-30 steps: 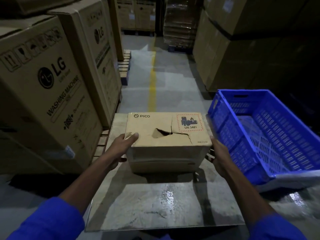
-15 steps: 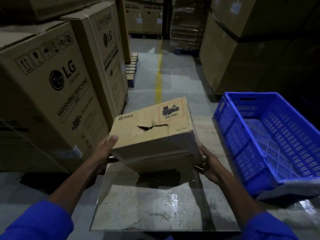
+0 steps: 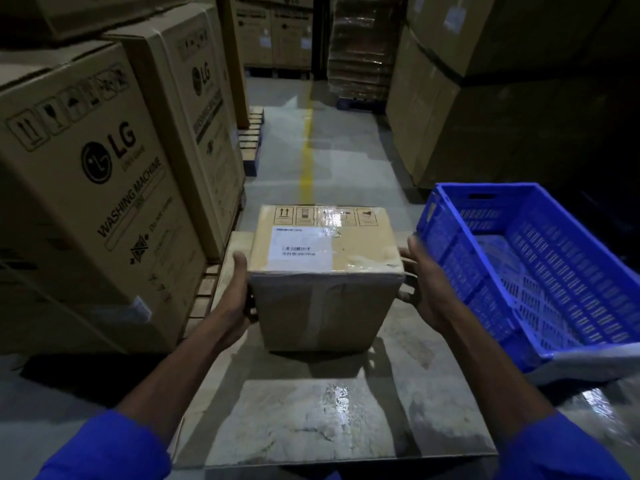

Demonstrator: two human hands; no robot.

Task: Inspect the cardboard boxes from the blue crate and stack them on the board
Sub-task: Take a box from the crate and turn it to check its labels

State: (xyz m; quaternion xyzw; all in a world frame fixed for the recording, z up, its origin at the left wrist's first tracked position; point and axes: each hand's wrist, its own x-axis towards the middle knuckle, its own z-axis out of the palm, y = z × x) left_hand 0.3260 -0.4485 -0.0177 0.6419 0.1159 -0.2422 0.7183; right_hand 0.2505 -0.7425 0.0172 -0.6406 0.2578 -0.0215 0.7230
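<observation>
Box (image 3: 325, 271) now label-up between both gripping hands (image 3: 235, 292).

Brown cardboard box (image 3: 325, 271) — white label; blue lattice crate (image 3: 540, 271); yellow floor line (image 3: 306, 161).

The cardboard box (image 3: 325, 268) hides the fingers of the left hand (image 3: 235, 299) behind its left side; only the thumb shows at the top edge. The right hand (image 3: 424, 289) is blurred, and its fingertips pass out of sight behind the box's right side. Whether the box rests on the board (image 3: 332, 420) or hangs just above it cannot be told, since its underside is hidden. The print on the white label (image 3: 299, 249) is too small and smeared to read. The blue crate (image 3: 540, 271) is cut off by the right edge. The washing machine carton (image 3: 86, 188) runs off the left edge. The far right is too dark to make out.
</observation>
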